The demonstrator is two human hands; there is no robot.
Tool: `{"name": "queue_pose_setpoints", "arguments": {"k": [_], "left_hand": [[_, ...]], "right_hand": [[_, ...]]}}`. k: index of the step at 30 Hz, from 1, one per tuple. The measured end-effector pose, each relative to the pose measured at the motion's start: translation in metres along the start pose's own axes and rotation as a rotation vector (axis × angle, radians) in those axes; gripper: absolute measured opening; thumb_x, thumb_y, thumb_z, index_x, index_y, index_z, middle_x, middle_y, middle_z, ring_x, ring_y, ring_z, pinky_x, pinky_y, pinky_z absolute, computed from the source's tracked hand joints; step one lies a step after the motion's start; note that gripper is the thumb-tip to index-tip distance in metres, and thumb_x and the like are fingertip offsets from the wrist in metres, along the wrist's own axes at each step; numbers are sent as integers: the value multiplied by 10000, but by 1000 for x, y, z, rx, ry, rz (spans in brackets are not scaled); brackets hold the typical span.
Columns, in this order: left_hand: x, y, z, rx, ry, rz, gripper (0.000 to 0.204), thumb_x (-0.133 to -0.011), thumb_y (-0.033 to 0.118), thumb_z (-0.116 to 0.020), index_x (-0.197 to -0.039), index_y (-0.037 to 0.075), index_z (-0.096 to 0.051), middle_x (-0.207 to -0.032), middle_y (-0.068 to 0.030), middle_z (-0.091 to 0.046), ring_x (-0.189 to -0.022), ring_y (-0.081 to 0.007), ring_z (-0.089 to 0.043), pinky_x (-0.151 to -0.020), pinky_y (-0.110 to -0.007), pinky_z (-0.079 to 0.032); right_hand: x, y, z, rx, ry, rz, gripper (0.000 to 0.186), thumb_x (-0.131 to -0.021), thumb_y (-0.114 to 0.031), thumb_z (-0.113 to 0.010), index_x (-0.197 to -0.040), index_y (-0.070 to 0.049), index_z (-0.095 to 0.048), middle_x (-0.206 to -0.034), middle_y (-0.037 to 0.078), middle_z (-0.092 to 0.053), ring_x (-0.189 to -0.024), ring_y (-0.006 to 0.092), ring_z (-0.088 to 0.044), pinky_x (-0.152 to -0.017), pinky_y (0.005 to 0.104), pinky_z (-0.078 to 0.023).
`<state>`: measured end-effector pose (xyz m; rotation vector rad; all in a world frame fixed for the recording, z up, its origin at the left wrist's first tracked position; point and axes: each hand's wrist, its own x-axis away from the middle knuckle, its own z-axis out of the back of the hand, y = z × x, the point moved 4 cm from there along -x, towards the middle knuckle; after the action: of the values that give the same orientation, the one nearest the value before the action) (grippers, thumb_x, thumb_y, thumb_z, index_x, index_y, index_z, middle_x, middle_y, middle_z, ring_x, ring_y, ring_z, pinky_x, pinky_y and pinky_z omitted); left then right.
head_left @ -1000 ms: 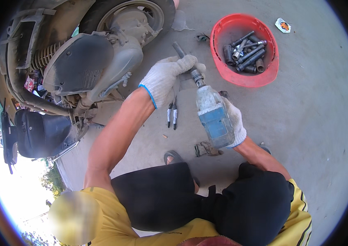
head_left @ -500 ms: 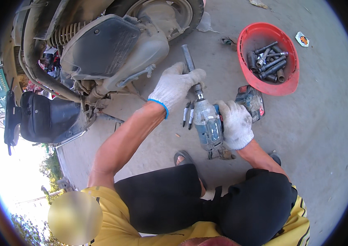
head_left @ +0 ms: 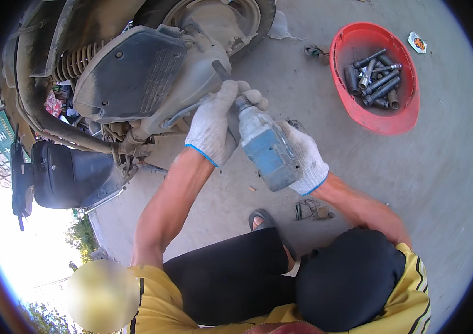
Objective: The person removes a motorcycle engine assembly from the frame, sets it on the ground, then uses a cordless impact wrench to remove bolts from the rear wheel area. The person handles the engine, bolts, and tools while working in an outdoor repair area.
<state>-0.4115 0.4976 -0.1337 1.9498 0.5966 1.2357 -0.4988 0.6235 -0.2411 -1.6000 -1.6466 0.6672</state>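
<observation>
In my right hand (head_left: 307, 161), which wears a white knit glove, is a blue-grey cordless impact wrench (head_left: 272, 150). Its nose points up and left toward the motor scooter (head_left: 153, 78). My left hand (head_left: 211, 131), gloved the same way, closes around a long dark metal socket (head_left: 221, 70) at the front of the wrench. The socket's far end sticks out past my fingers, in front of the scooter's dusty engine casing. My fingers hide whether the socket is joined to the wrench.
A red hard hat (head_left: 409, 119) lies upturned on the concrete at the right, with several metal sockets (head_left: 378, 89) inside. Past it is a small packet (head_left: 417, 43). The scooter's rear wheel (head_left: 258, 25) is at the top. A small dirty object (head_left: 313, 210) lies near my feet.
Both hands have moved left with the wrench and socket, closer to the scooter. The wrench now tilts further left, and its battery has swung out of sight.
</observation>
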Motion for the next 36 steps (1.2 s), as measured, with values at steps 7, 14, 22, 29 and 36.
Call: {"name": "queue_pose_setpoints", "arguments": {"k": [7,14,22,29,36], "left_hand": [[-20,50,24,-105,164,-136,358,-1123,368,-556,-1200,18,-549,-956,-122,-688,-890,-290,-703,-776,-449,-631],[-33,48,28,-72,226,-91,349,-1119,369,-558,-1107,23,-606,-939,-118,-696,-906,-289,-723,-822,-444,-637],[-43,55,58,126,-182,-60,410,-1138,381,-488,-1073,2,-631,-1022,-189,-725,-956,-330,-730,-909,-466,-620],[-35,51,34,-24,129,-232,486,-1152,366,-417,-1351,-47,-579,-1228,-220,-712,-1119,-373,-718,-1032,-497,-591],[-34,51,39,1,126,-167,514,-1148,389,-418,-1366,-57,-552,-1278,-259,-685,-1172,-408,-696,-1064,-523,-574]], "right_hand": [[-52,-50,-29,895,69,405,552,-826,-164,-820,-1315,-15,-613,-1177,230,-701,-1070,407,-712,-913,478,-576],[-75,-15,-29,847,89,318,488,-833,-127,-795,-1270,-19,-607,-1145,226,-697,-1053,402,-715,-891,459,-583],[-54,-93,-54,1431,201,486,155,-940,-147,-615,-1050,-48,-660,-968,200,-710,-862,399,-747,-760,506,-600],[-66,-57,-37,1281,88,320,264,-913,-142,-673,-1153,-43,-625,-1062,225,-706,-962,429,-739,-828,541,-585],[-68,-48,-44,1140,94,301,349,-835,-134,-757,-1139,-39,-612,-1056,215,-708,-976,430,-740,-833,538,-580]]}}
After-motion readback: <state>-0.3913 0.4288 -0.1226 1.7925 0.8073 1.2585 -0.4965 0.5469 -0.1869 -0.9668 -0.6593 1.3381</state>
